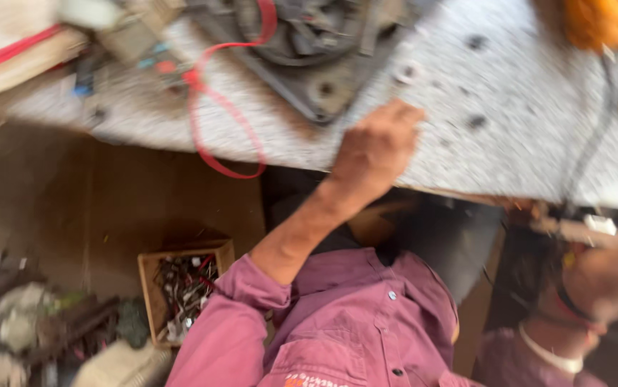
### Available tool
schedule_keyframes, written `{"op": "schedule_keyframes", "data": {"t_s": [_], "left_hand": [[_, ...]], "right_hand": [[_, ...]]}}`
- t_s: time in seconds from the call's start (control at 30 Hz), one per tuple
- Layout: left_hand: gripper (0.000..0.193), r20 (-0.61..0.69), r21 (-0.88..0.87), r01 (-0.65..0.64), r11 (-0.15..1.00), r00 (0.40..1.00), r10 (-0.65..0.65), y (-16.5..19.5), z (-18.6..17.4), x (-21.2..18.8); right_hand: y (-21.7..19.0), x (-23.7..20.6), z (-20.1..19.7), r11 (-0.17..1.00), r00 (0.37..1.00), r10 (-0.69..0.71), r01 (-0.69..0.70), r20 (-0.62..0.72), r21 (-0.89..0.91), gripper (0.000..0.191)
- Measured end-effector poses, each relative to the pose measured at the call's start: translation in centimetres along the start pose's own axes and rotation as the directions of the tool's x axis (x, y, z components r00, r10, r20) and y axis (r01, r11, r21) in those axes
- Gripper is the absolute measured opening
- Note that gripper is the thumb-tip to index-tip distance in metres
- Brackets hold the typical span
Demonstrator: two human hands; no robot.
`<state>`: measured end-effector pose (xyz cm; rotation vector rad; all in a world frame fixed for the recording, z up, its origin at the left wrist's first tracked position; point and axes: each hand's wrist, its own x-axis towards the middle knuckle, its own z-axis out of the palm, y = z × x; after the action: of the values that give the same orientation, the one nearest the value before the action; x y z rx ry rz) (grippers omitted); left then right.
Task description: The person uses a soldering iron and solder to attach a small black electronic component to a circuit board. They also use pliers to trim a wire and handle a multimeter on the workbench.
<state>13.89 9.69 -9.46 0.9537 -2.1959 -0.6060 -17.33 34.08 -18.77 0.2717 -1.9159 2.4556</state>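
From the head camera, a small square cardboard box (183, 290) of mixed metal parts sits on the brown floor at lower left, beside a blurred heap of scrap (44, 322). The left hand (377, 147) reaches up from a rolled magenta sleeve (251, 315), its fingers curled over the edge of the speckled grey worktop (509, 122); nothing is gripped. The right hand (613, 279) is a blur at the right edge, its state unreadable. A grey machine housing (309, 50) lies on the worktop just above the left hand, with a red cable (212, 115) looping past it.

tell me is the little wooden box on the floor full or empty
Partly full: the wooden box holds a jumble of small metal and red-handled bits, too blurred to identify.
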Motion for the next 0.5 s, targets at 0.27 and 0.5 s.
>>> {"op": "schedule_keyframes", "data": {"t_s": [0.27, 0.5], "left_hand": [[0.024, 0.073, -0.041, -0.07, 0.997, 0.995, 0.073, 0.3, 1.7, 2.7], [0.023, 0.369, -0.278, -0.322, 0.905, 0.834, 0.41, -0.5, 5.6, 9.1]], "right_hand": [[-2.1, -1.7, 0.5, 0.994, 0.974, -0.062, 0.04, 0.218, 0.104, 0.047], [-1.6, -2.0, 0.8, 0.991, 0.958, -0.125, 0.13, 0.257, -0.004, 0.052]]}}
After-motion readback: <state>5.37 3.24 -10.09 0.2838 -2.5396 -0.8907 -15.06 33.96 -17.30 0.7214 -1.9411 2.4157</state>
